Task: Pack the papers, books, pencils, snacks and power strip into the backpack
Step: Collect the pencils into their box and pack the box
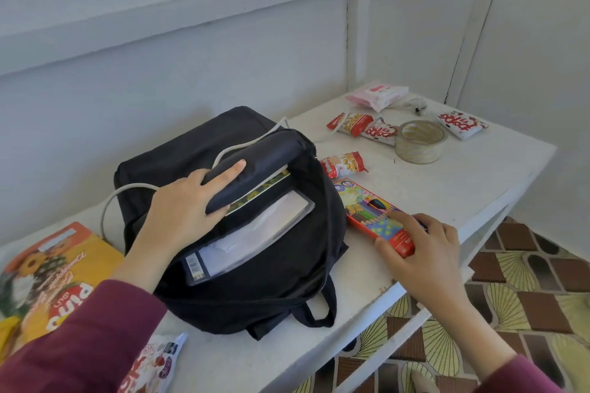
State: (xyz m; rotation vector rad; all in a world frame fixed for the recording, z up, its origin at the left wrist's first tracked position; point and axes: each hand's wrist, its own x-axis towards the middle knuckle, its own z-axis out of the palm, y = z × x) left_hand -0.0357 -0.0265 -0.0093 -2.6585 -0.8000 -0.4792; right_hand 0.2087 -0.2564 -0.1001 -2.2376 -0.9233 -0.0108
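A black backpack lies unzipped on the white table. Inside it sit papers in a clear sleeve and a book with a green-yellow edge. My left hand grips the flap at the bag's mouth and holds it back. My right hand grips the near end of a red box of coloured pencils lying right of the bag. A white cord runs over and behind the bag. Red peanut packets and red-white snack packs lie behind.
A roll of clear tape, a pink-white pack and a white plug sit at the table's far end. A large orange snack bag and a smaller white bag lie at left. Patterned floor lies beyond the table's right edge.
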